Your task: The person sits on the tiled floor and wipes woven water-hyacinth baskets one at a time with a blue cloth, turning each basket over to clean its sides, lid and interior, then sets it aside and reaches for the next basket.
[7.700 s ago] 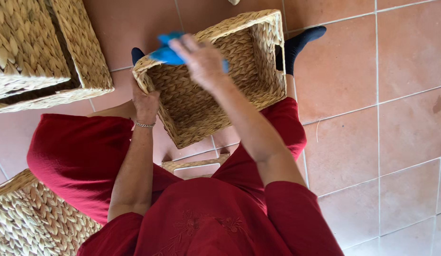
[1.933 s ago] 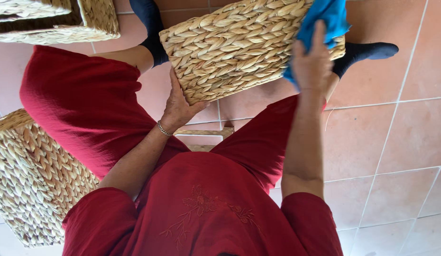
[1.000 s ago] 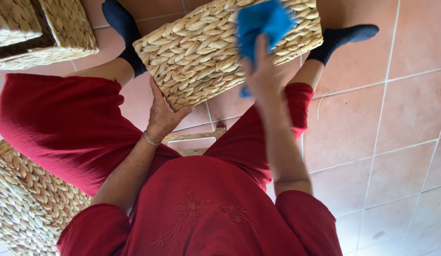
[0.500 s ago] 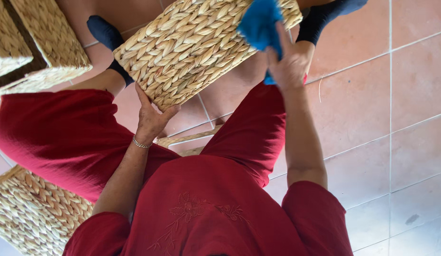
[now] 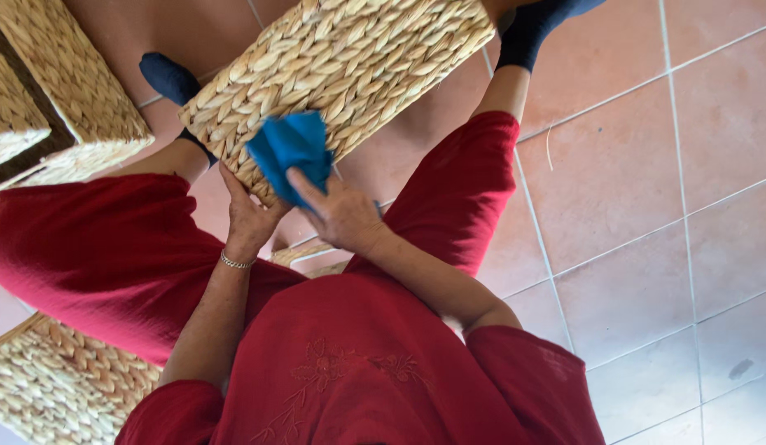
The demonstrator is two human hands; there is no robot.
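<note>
A woven straw basket [image 5: 350,58] rests tilted between my legs, its plaited side facing me. My left hand [image 5: 249,218] grips the basket's near lower corner; a thin bracelet circles that wrist. My right hand [image 5: 340,216] presses a blue cloth [image 5: 291,152] flat against the basket's side, close to the left hand. I sit on the floor in red clothes and dark socks [image 5: 535,29].
Two more woven baskets [image 5: 66,91] stand at the upper left, and another woven basket [image 5: 58,391] lies at the lower left beside my leg. Terracotta floor tiles [image 5: 646,181] spread out to the right.
My right hand has slid the blue cloth from the basket's far right end down and left to the near corner. The left hand keeps its hold on the basket.
</note>
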